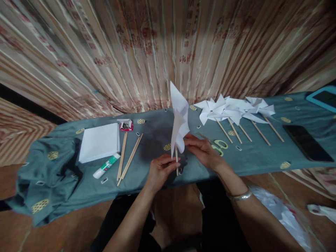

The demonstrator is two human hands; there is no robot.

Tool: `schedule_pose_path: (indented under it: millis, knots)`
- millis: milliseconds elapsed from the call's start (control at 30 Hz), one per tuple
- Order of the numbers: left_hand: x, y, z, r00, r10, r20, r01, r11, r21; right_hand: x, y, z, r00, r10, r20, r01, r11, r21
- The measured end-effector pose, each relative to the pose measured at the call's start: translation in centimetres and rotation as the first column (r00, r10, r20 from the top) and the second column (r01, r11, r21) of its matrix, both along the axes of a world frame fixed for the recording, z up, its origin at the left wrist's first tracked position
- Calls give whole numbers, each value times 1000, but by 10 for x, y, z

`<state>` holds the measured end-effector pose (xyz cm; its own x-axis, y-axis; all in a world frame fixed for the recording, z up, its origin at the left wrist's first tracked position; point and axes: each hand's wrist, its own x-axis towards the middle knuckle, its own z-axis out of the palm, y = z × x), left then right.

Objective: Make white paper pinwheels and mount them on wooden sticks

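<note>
A white paper pinwheel [181,120] on a wooden stick stands upright over the middle of the cloth, seen nearly edge-on. My left hand [162,170] is closed around its stick, fingers and thumb pinching it below the paper. At the lower right edge of the paper is my right hand [203,150]; its fingers are bent near a blade, and their tips are partly hidden, so I cannot tell whether they grip it. Green-handled scissors [220,145] lie just beyond the right hand.
Several finished pinwheels [233,108] lie in a row at right, beside a black phone [308,142] and a blue-framed device [324,98]. At left are a paper stack [99,142], a glue stick [106,166], wooden sticks [128,159] and a small box of pins [126,125]. A curtain [157,52] hangs behind.
</note>
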<state>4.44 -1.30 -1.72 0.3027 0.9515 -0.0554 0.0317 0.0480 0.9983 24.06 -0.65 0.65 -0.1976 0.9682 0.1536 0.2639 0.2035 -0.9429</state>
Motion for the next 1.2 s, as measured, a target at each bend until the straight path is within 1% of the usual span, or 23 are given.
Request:
schedule_pose_path:
  millis: [67,133,267,333,433,500,600,733,833,900,967,1067,1100,1133,1200]
  knots:
    - [1,0,-2,1000,6,25,-6,1000,-13,-2,-3,2,998,48,-40,-49,999,-8]
    - [2,0,-5,998,23,52,-20,999,-45,-3,-5,3,996,77,-47,-78,997,-11]
    - [3,0,-7,998,21,59,-16,997,-81,-1,-8,1,999,46,-28,-47,998,-40]
    - [3,2,-6,998,12,55,-8,998,-65,-1,-10,1,999,39,-29,-42,995,-95]
    - [4,4,-4,998,-1,58,3,1000,-30,-6,-15,3,997,68,-40,-75,978,-193]
    - [6,4,-2,999,-11,52,12,1000,-10,-11,-19,3,999,22,-48,-32,975,-219]
    - [12,4,-1,998,-13,66,14,1000,-20,-16,-22,1,994,-95,-52,82,974,-210]
    - [23,2,-2,995,-17,101,27,995,-99,-13,-20,-2,981,-191,-31,183,969,-164]
    - [27,2,-3,992,-10,122,31,985,-170,1,-15,-2,949,-314,-16,310,943,-116]
    - [27,4,-3,991,15,137,12,981,-195,17,-11,2,915,-402,40,404,911,-84]
    - [26,5,-3,990,32,141,-4,980,-200,37,-6,10,870,-474,136,482,876,-32]
    - [22,6,-2,992,31,121,-8,982,-190,70,7,25,778,-509,369,539,842,25]
    - [20,6,-2,993,28,111,-8,983,-182,81,13,30,732,-496,466,546,837,33]
    - [19,6,-2,994,25,103,-6,985,-174,91,19,35,668,-476,572,555,831,42]
    - [17,6,-2,995,16,95,-1,987,-163,107,33,41,502,-400,767,571,819,54]
